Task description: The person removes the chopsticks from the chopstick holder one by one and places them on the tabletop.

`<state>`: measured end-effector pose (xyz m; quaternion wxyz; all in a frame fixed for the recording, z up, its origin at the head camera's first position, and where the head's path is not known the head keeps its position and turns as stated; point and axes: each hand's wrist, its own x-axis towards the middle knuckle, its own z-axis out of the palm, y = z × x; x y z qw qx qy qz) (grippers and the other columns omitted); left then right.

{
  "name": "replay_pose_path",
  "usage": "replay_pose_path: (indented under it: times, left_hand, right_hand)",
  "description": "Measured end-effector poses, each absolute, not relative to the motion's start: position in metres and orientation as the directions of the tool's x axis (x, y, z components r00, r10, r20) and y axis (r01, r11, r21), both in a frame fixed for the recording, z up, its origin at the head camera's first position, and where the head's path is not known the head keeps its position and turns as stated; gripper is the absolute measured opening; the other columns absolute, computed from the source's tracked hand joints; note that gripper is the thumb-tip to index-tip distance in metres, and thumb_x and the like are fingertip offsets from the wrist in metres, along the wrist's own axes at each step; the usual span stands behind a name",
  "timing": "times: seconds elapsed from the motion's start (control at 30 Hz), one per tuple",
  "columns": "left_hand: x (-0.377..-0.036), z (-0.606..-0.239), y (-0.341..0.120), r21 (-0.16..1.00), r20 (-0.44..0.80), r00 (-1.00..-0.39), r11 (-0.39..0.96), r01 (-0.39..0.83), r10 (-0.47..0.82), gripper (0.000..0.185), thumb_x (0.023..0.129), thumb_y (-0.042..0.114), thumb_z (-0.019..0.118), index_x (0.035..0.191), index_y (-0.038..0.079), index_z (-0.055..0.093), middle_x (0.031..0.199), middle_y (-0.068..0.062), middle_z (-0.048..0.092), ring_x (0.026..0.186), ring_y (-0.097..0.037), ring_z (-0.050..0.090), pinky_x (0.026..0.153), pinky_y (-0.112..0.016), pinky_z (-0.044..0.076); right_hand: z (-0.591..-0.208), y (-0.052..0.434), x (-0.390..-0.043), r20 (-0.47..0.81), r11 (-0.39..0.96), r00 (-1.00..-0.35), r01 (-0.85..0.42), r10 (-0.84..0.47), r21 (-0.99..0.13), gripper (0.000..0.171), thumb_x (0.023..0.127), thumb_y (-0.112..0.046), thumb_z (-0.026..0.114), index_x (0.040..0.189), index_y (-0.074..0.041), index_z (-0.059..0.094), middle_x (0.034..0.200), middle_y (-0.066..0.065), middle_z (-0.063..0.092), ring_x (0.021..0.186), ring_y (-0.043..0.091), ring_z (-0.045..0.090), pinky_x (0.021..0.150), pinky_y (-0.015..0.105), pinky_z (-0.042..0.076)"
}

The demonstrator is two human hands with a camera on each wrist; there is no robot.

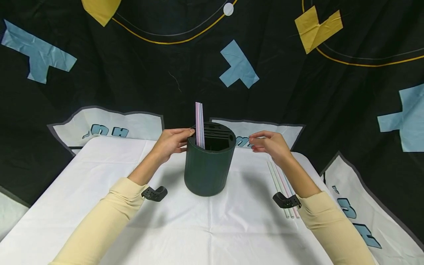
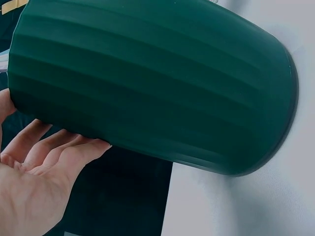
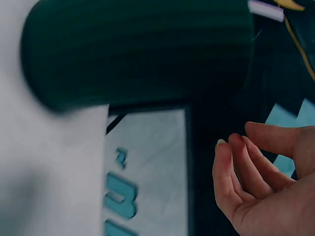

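A dark green round pen holder [image 1: 207,173] with a slotted black top stands on the white table. Several pastel drinking straws [image 1: 200,125] rise from the left part of its opening. My left hand [image 1: 172,142] holds the holder at its left upper edge; in the left wrist view the thumb is at the rim and the other fingertips lie against the ribbed side. To the right of the holder and apart from it, my right hand [image 1: 269,144] hangs in the air with loosely bent fingers and nothing between them. More straws [image 1: 281,184] lie on the table below the right forearm.
A white cloth covers the table [image 1: 185,235]. Behind it hangs a black cloth [image 1: 159,81] with blue and yellow shapes. Black bands sit at the left wrist [image 1: 154,193] and right wrist [image 1: 286,201].
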<state>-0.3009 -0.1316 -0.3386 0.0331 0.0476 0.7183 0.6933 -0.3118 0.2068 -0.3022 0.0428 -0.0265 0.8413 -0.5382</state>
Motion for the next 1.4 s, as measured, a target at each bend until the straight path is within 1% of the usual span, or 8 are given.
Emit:
replay_pose_path:
  times: [0.17, 0.37, 0.57, 0.67, 0.87, 1.07, 1.3, 1.4]
  left_hand:
    - [-0.301, -0.338, -0.130, 0.999, 0.023, -0.993, 0.035, 0.027, 0.116, 0.046, 0.099, 0.029, 0.067, 0.136, 0.003, 0.063, 0.136, -0.017, 0.065, 0.121, -0.033, 0.066, 0.097, -0.046, 0.057]
    - [-0.301, -0.338, -0.129, 0.999, 0.011, -0.994, 0.031, 0.014, 0.110, 0.045, 0.099, 0.029, 0.067, 0.135, 0.003, 0.064, 0.135, -0.017, 0.066, 0.121, -0.031, 0.066, 0.096, -0.045, 0.057]
    - [-0.301, -0.339, -0.130, 0.999, 0.009, -0.994, 0.038, 0.014, 0.107, 0.045, 0.099, 0.029, 0.067, 0.136, 0.003, 0.063, 0.134, -0.017, 0.066, 0.121, -0.031, 0.067, 0.095, -0.044, 0.058]
    - [-0.301, -0.340, -0.131, 0.999, 0.012, -0.994, 0.036, 0.015, 0.108, 0.045, 0.099, 0.029, 0.067, 0.135, 0.003, 0.064, 0.134, -0.017, 0.066, 0.120, -0.031, 0.067, 0.095, -0.044, 0.058]
    - [-0.300, -0.340, -0.132, 0.999, 0.008, -0.994, 0.033, 0.012, 0.111, 0.046, 0.099, 0.030, 0.067, 0.136, 0.003, 0.063, 0.135, -0.017, 0.066, 0.120, -0.032, 0.067, 0.095, -0.044, 0.058]
    - [-0.300, -0.340, -0.133, 0.999, 0.013, -0.993, 0.038, 0.018, 0.113, 0.046, 0.099, 0.030, 0.067, 0.136, 0.003, 0.064, 0.135, -0.017, 0.066, 0.122, -0.033, 0.066, 0.096, -0.045, 0.057]
    - [-0.300, -0.340, -0.134, 0.999, 0.011, -0.993, 0.045, 0.016, 0.120, 0.046, 0.099, 0.031, 0.066, 0.136, 0.004, 0.064, 0.135, -0.017, 0.066, 0.122, -0.032, 0.066, 0.098, -0.046, 0.056]
    - [-0.301, -0.339, -0.134, 0.999, 0.011, -0.993, 0.040, 0.016, 0.119, 0.046, 0.099, 0.031, 0.066, 0.136, 0.004, 0.064, 0.135, -0.017, 0.066, 0.122, -0.032, 0.066, 0.098, -0.046, 0.056]
  right_hand:
    - [-0.283, 0.183, -0.311, 0.009, 0.394, -0.992, -0.060, -0.129, -0.917, 0.033, 0.096, -0.021, 0.069, 0.123, -0.001, 0.068, 0.117, 0.010, 0.069, 0.085, 0.016, 0.072, 0.082, 0.022, 0.061]
    - [-0.271, 0.159, -0.310, 0.061, 0.343, -0.984, -0.117, -0.168, -0.932, 0.027, 0.096, -0.017, 0.070, 0.117, 0.000, 0.070, 0.112, 0.009, 0.069, 0.085, 0.017, 0.072, 0.085, 0.026, 0.061]
    - [-0.266, 0.135, -0.309, 0.052, 0.326, -0.977, -0.118, -0.205, -0.938, 0.026, 0.095, -0.014, 0.071, 0.116, 0.000, 0.070, 0.119, 0.013, 0.067, 0.094, 0.020, 0.074, 0.091, 0.031, 0.060]
    - [-0.265, 0.123, -0.309, 0.056, 0.308, -0.973, -0.126, -0.226, -0.943, 0.025, 0.094, -0.013, 0.072, 0.115, 0.001, 0.071, 0.119, 0.014, 0.066, 0.097, 0.023, 0.074, 0.092, 0.033, 0.060]
    - [-0.263, 0.100, -0.308, 0.070, 0.280, -0.961, -0.147, -0.266, -0.949, 0.025, 0.093, -0.011, 0.073, 0.114, 0.001, 0.072, 0.119, 0.013, 0.067, 0.097, 0.025, 0.074, 0.090, 0.033, 0.061]
    - [-0.265, 0.083, -0.310, 0.059, 0.248, -0.956, -0.135, -0.289, -0.959, 0.024, 0.092, -0.010, 0.073, 0.113, 0.002, 0.072, 0.118, 0.014, 0.068, 0.097, 0.026, 0.073, 0.090, 0.034, 0.061]
    - [-0.269, 0.075, -0.309, 0.040, 0.327, -0.961, -0.132, -0.275, -0.936, 0.018, 0.091, -0.017, 0.075, 0.106, -0.008, 0.075, 0.112, 0.009, 0.071, 0.099, 0.026, 0.071, 0.096, 0.038, 0.059]
    - [-0.271, 0.074, -0.309, 0.039, 0.352, -0.958, -0.142, -0.284, -0.925, 0.016, 0.091, -0.019, 0.075, 0.104, -0.010, 0.075, 0.111, 0.007, 0.071, 0.101, 0.025, 0.068, 0.100, 0.041, 0.056]
